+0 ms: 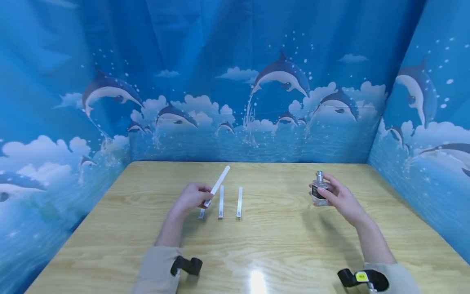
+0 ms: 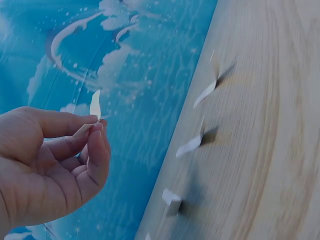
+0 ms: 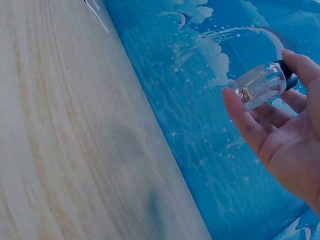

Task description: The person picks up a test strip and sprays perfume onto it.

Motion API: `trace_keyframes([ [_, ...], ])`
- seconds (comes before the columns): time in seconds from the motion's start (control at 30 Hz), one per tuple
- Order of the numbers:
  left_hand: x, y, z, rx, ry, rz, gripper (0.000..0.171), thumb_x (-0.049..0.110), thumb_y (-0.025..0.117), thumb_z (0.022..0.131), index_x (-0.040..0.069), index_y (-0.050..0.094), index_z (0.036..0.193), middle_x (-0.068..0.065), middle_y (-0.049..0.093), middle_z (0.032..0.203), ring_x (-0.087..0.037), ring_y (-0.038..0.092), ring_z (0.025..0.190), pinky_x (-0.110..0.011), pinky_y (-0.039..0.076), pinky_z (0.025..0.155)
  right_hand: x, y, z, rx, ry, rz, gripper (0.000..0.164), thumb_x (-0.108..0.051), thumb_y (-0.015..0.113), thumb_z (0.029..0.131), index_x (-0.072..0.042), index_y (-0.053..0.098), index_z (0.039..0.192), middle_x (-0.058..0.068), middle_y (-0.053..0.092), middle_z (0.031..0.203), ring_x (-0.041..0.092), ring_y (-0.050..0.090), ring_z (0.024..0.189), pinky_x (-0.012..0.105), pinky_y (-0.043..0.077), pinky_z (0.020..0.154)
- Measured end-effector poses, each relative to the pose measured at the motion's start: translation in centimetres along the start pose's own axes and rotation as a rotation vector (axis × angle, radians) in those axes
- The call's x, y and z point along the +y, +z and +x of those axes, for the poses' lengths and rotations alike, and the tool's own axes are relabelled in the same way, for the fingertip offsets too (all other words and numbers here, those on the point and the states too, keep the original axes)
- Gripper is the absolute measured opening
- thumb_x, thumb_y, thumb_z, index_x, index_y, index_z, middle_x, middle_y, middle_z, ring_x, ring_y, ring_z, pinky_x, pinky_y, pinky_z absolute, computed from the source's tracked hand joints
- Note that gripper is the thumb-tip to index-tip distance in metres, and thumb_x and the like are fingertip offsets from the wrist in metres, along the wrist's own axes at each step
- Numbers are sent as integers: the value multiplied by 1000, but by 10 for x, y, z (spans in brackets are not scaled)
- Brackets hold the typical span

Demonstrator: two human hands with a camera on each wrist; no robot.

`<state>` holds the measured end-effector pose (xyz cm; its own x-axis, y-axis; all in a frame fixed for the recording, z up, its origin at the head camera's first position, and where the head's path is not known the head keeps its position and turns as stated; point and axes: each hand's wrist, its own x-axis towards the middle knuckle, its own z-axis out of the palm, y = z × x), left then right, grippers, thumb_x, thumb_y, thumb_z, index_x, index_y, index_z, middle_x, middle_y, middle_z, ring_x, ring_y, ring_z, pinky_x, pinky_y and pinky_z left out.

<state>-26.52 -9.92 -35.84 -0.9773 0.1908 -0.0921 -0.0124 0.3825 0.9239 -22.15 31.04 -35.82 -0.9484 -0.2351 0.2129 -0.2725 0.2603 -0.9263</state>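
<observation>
My left hand (image 1: 191,199) pinches a white paper test strip (image 1: 219,183) between thumb and fingertips, above the table. The strip slants up and away to the right; its short bent end shows in the left wrist view, the held strip (image 2: 95,104) standing above the fingertips. Off to the right, my right hand (image 1: 341,198) holds a small clear glass perfume bottle (image 1: 320,201) upright in the air, fingers and thumb around its sides. It has a silver sprayer top and a black label. In the right wrist view the glass bottle (image 3: 260,86) sits between thumb and fingers.
Two more white strips, a middle strip (image 1: 221,203) and a right strip (image 1: 240,203), lie side by side on the wooden table (image 1: 271,241). Another strip (image 1: 201,213) is partly hidden beneath my left hand. A blue dolphin-print curtain (image 1: 220,139) borders the table's back and sides.
</observation>
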Motion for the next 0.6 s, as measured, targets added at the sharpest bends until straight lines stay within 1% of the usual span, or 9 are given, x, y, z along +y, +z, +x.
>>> trace_keyframes([
  [0.1, 4, 7, -1, -37, 31, 2, 21, -5, 55, 83, -15, 58, 102, -14, 57, 74, -13, 52, 61, -25, 52, 56, -6, 5, 0, 1, 1, 2, 60, -18, 47, 98, -7, 15, 148, 31, 46, 127, 8, 61, 96, 35, 56, 73],
  [0.13, 6, 10, -2, -45, 43, 2, 21, -6, 55, 83, -15, 58, 102, -13, 58, 73, -13, 52, 60, -25, 52, 56, -8, 6, -1, 0, 0, 7, 61, -17, 48, 97, -11, 15, 148, 35, 42, 127, 8, 61, 96, 36, 56, 73],
  [0.2, 9, 15, -3, -56, 66, 5, 23, -6, 55, 82, -15, 59, 102, -14, 59, 74, -12, 53, 60, -24, 52, 56, -10, 9, -1, -4, -13, 21, 62, -15, 49, 97, -18, 15, 149, 39, 39, 127, 10, 61, 96, 37, 56, 72],
  [0.27, 11, 19, -3, -62, 77, 10, 24, -6, 57, 81, -14, 60, 104, -16, 61, 78, -12, 54, 61, -25, 53, 56, -12, 13, -2, -7, -26, 22, 62, -14, 49, 97, -21, 17, 149, 40, 38, 127, 11, 61, 96, 38, 56, 72],
  [0.33, 14, 24, -2, -66, 79, 19, 26, -5, 58, 81, -12, 61, 105, -19, 63, 83, -12, 55, 62, -26, 53, 57, -13, 15, -2, -11, -41, 16, 61, -12, 50, 96, -22, 20, 148, 40, 39, 126, 12, 61, 96, 37, 56, 71],
  [0.43, 18, 31, -2, -81, 70, 35, 26, -4, 59, 81, -10, 62, 106, -20, 63, 87, -13, 56, 63, -27, 54, 57, -12, 19, -3, -5, -57, -38, 60, -11, 52, 95, -18, 23, 147, 38, 42, 124, 9, 61, 95, 33, 56, 71],
  [0.6, 26, 42, -2, -134, 72, 9, 23, -4, 58, 80, -9, 62, 102, -22, 61, 82, -16, 56, 60, -26, 53, 55, -10, 25, -3, 14, -77, -132, 60, -9, 57, 92, -9, 27, 144, 33, 51, 116, 10, 62, 88, 29, 55, 67],
])
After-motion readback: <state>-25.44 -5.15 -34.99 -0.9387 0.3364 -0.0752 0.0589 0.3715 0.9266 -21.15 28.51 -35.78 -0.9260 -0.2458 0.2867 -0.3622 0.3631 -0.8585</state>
